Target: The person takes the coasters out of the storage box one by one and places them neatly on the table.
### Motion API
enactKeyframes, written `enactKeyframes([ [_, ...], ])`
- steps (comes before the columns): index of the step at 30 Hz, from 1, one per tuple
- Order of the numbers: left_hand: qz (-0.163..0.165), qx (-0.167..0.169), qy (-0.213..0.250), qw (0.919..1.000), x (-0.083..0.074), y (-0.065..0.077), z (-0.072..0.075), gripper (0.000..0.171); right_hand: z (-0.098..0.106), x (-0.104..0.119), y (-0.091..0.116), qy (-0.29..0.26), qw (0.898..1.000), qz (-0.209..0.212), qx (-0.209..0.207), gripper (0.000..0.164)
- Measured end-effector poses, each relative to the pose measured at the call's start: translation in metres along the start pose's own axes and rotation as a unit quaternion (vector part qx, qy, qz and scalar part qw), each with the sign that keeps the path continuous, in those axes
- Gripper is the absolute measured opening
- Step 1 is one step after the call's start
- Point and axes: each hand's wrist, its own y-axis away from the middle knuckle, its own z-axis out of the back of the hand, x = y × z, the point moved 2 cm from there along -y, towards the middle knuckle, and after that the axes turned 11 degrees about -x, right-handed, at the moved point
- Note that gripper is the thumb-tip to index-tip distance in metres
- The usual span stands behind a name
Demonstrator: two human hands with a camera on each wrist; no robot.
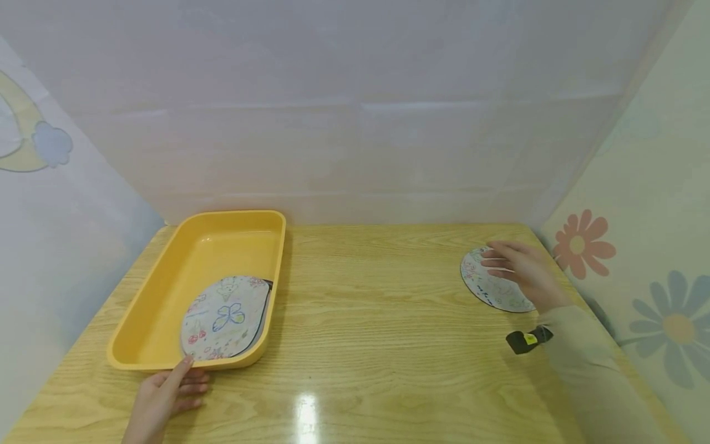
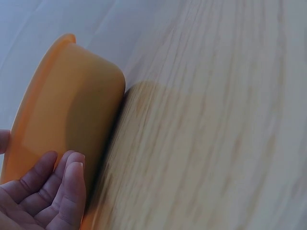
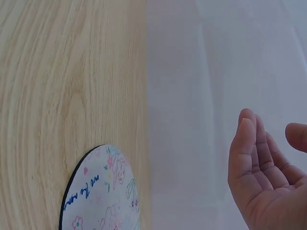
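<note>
In the head view, a yellow plastic tray point(image 1: 155, 290) stands on the left of the table. My left hand point(image 1: 161, 394) grips its near rim, thumb over the edge and the other fingers against the outer wall, as the left wrist view also shows. Inside the tray lies a round mouse pad point(image 1: 222, 317) with a drawn blue butterfly, over another dark-edged flat piece. A second round mouse pad point(image 1: 477, 277), white with coloured doodles and blue writing, lies on the table at the right. My right hand point(image 1: 524, 271) hovers above it with loosely bent fingers, holding nothing.
The wooden table point(image 1: 360, 308) meets a pale wall sheet point(image 1: 355, 154) at the back. Side walls carry printed flowers point(image 1: 588, 243) and a moon with a cloud point(image 1: 52, 143). A black strap piece point(image 1: 524, 340) shows at the right wrist.
</note>
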Motion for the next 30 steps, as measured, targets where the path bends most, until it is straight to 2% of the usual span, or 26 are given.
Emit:
enactKeyframes([
  [8,0.002,-0.002,0.0,1.0,0.0,0.0,0.0,0.052,-0.018,0.007,-0.003,0.009,1.0,0.012,0.02,0.027],
  [17,0.005,-0.003,-0.004,1.0,0.001,-0.001,0.0,0.053,-0.04,0.012,-0.005,-0.005,0.999,0.018,0.041,0.037],
  [22,0.005,0.009,0.012,0.9999,0.01,-0.01,0.003,0.051,-0.049,0.015,-0.009,-0.018,0.998,0.011,0.053,0.045],
  [25,0.002,0.009,0.012,0.9999,0.01,-0.01,0.003,0.051,-0.054,0.019,-0.009,-0.025,0.998,0.008,0.059,0.047],
  [30,0.001,-0.006,-0.003,1.0,0.001,-0.001,0.0,0.053,-0.064,0.027,-0.004,-0.064,0.995,0.007,0.081,0.032],
])
